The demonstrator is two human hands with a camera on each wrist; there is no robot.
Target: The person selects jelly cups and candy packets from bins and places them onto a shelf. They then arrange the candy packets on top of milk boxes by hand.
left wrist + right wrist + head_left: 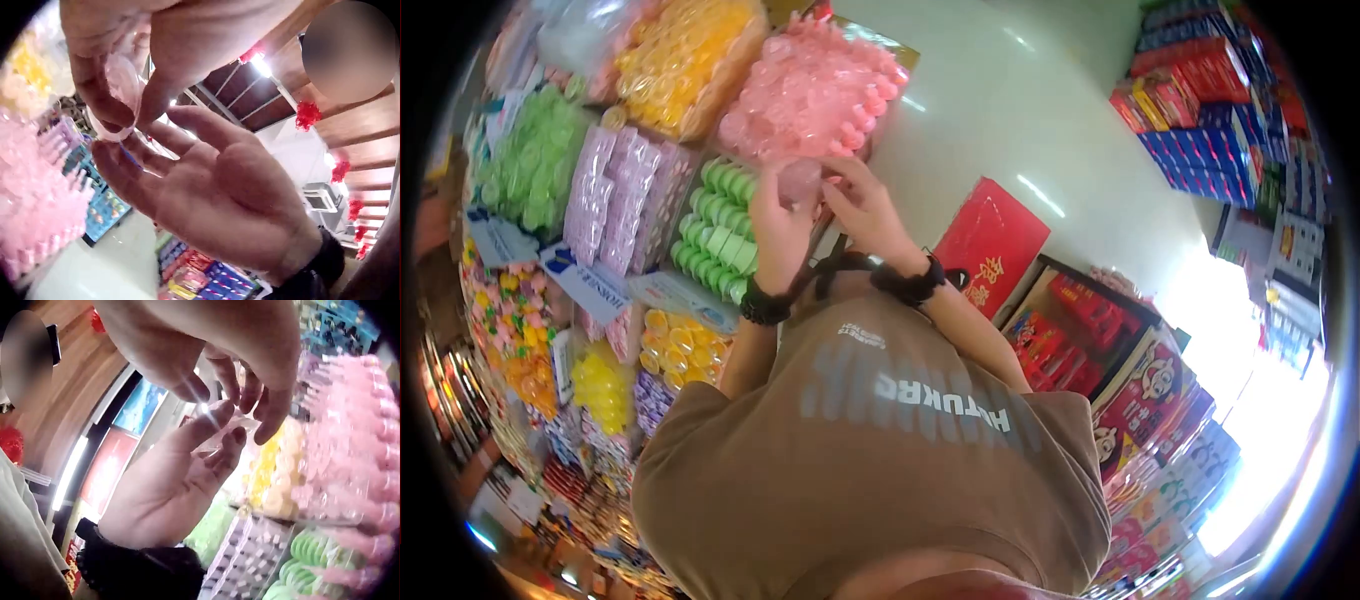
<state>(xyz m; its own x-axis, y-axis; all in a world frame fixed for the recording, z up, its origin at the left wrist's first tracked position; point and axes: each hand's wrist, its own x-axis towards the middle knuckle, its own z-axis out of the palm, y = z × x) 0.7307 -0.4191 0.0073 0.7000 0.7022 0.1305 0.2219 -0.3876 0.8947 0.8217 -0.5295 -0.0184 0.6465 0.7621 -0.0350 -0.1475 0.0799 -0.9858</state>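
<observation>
Head view: both hands are raised close together. The left hand [778, 228] pinches a clear pink cup [800, 180] at its fingertips, and the right hand [868, 212] is just beside it with loose fingers. A heap of pink cups [815, 85] lies just beyond them, green cups [720, 235] are left of the left hand, and a red box [990, 245] is right of the right hand.

Left wrist view: the left hand [187, 37] grips the pink cup [122, 87] between thumb and finger. The right hand [231, 187] lies palm open below it (fingers only slightly bent).

Right wrist view: the right hand [206, 337] hangs its fingers over the left hand [162, 487], which holds the pink cup [219, 439]. Whether the right fingers touch the cup is unclear.
</observation>
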